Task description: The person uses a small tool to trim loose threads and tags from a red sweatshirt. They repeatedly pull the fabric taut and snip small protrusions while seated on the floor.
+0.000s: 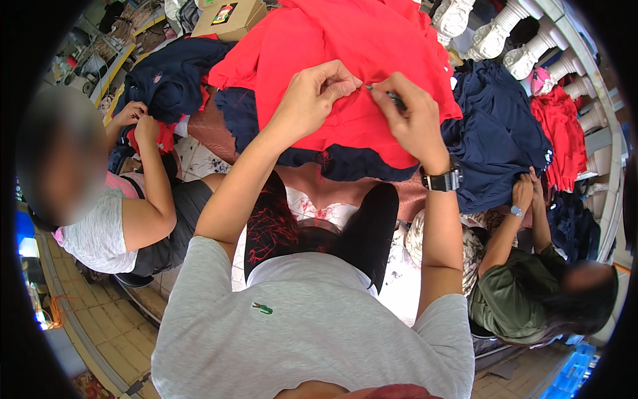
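Note:
A red garment (372,143) lies spread in front of me on top of dark navy cloth (372,171). My left hand (314,98) is closed in a pinch on the red garment, thumb and forefinger pressed together. Just to its right, my right hand (417,116) is wrapped round a small dark tool that looks like thread snips (397,101). The metal tip of the snips points at the left fingertips, close to the red cloth. Most of the tool is hidden by my fingers. A black watch sits on my right wrist.
Navy garments (495,126) pile up on the right, beside another red garment (558,133). More navy cloth (169,76) and a cardboard box (229,18) are at the far left. Co-workers sit on both sides, hands on cloth. White balusters (492,40) line the far right. Red thread bits (272,226) cling to my trousers.

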The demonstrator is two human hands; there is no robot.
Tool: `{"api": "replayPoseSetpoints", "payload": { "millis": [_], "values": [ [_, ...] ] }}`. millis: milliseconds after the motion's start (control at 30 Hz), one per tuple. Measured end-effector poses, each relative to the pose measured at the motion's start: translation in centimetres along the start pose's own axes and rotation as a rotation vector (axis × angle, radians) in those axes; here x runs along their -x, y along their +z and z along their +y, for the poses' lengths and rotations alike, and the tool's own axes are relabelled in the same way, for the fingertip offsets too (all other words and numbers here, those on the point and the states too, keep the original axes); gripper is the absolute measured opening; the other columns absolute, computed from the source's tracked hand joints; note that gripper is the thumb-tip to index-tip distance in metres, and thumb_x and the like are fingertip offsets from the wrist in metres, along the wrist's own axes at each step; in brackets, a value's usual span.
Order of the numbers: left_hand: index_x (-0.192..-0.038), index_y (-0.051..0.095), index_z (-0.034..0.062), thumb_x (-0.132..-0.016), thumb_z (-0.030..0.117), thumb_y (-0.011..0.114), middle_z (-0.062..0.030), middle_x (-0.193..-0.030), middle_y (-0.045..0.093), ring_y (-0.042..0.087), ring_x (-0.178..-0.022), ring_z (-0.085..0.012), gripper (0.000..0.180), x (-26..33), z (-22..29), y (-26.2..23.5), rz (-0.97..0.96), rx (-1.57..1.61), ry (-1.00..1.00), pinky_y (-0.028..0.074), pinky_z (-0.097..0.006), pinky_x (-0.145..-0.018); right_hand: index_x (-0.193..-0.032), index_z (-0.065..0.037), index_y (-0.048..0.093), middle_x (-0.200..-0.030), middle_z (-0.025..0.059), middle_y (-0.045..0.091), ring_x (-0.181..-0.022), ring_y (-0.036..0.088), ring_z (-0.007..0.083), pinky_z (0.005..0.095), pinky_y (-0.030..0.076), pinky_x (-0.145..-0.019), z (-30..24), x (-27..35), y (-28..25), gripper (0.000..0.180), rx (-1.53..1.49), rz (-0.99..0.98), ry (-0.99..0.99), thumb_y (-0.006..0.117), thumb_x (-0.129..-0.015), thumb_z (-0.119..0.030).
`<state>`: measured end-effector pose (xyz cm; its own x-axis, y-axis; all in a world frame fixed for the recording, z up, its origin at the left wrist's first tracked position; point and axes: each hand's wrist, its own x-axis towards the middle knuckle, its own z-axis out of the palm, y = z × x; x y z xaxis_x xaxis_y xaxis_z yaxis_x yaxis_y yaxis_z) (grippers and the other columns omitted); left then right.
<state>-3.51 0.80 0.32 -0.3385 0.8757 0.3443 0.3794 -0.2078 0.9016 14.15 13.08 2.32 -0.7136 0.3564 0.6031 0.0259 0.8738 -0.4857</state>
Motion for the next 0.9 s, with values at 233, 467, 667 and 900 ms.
{"api": "replayPoseSetpoints", "payload": {
  "millis": [233,467,667,900],
  "values": [
    [-0.1,0.063,-0.0037,-0.101,-0.001,0.055,-0.0123,-0.111,0.072,0.063,-0.096,-0.0109,0.008,0.0,0.2,-0.4,-0.035,0.078,-0.006,0.051,-0.027,-0.089,-0.101,-0.001,0.066,-0.088,0.0068,0.072,-0.068,0.058,0.0165,0.0303,0.047,-0.067,1.8,0.1,-1.0,0.015,-0.338,-0.233,0.136,0.071,-0.093,-0.012],
    [-0.099,0.062,-0.0033,-0.101,-0.001,0.056,-0.0124,-0.111,0.072,0.061,-0.093,-0.0106,0.007,0.0,0.7,-0.4,-0.051,0.084,-0.014,0.051,-0.026,-0.087,-0.1,-0.006,0.066,-0.094,0.0069,0.074,-0.073,0.066,0.0271,0.036,0.05,-0.066,0.3,-0.7,-1.3,0.013,-0.138,-0.221,0.063,0.069,-0.092,-0.014],
    [-0.098,0.063,-0.0032,-0.1,-0.001,0.056,-0.0127,-0.111,0.072,0.061,-0.094,-0.0105,0.008,-0.1,0.4,-0.4,-0.039,0.083,-0.003,0.051,-0.026,-0.087,-0.099,-0.006,0.066,-0.094,0.007,0.074,-0.076,0.068,0.0287,0.037,0.052,-0.068,-0.1,-0.8,-1.0,0.013,-0.084,-0.197,0.028,0.07,-0.092,-0.016],
    [-0.1,0.064,-0.0029,-0.101,0.004,0.057,-0.0122,-0.113,0.073,0.062,-0.095,-0.011,0.01,-0.1,0.7,-0.6,-0.056,0.061,-0.023,0.051,-0.027,-0.088,-0.098,-0.004,0.066,-0.093,0.0084,0.074,-0.08,0.071,0.0295,0.0369,0.053,-0.069,-0.7,-0.6,-1.7,0.015,-0.049,-0.183,0.082,0.071,-0.091,-0.016]
  ]
}}
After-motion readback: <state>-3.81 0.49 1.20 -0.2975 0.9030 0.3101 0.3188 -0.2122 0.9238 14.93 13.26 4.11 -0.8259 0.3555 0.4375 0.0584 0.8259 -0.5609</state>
